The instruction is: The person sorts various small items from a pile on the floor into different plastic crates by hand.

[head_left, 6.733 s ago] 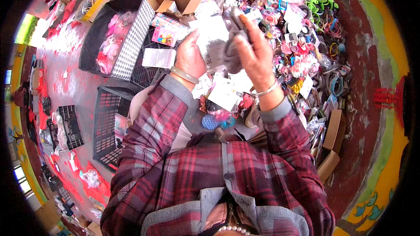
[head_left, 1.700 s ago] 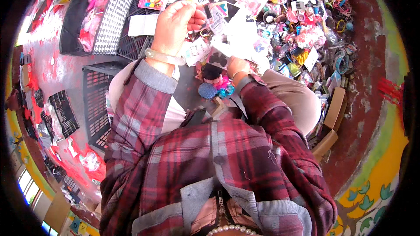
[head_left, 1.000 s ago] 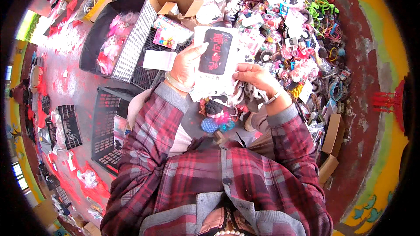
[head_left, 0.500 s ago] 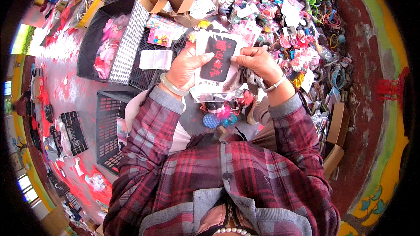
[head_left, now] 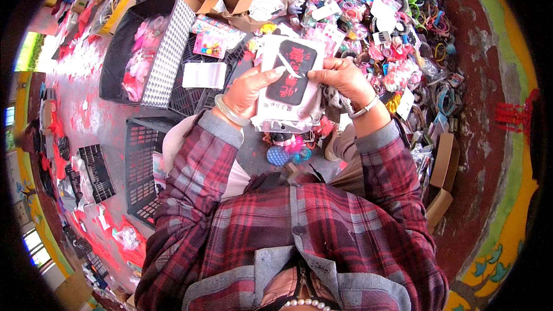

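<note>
Card packet point(head_left: 289, 80), centre of the frame, is up in both hands, so I'd call this mid-handling; biggest thing first, the heap of hair bits and packaging point(head_left: 397, 83) fills the upper right, loads of it lying loose, so I'd guess plenty is left there; upper left there's a houndstooth-sided bin point(head_left: 164, 66) with pink fluffy stuff point(head_left: 141, 63) in it, so that one's at least part filled; then a little stack of white cards point(head_left: 204, 75) right of it; left hand point(head_left: 245, 93) has its thumb pressed on the packet's left side, right hand point(head_left: 348, 83) pinches the right edge; not put down anywhere yet; grey furry piece point(head_left: 333, 99) sits under the right hand, can't tell if it's gripped too; smallest, a white streak point(head_left: 288, 64) crosses the black panel point(head_left: 295, 80), tear or glare, no idea
</note>
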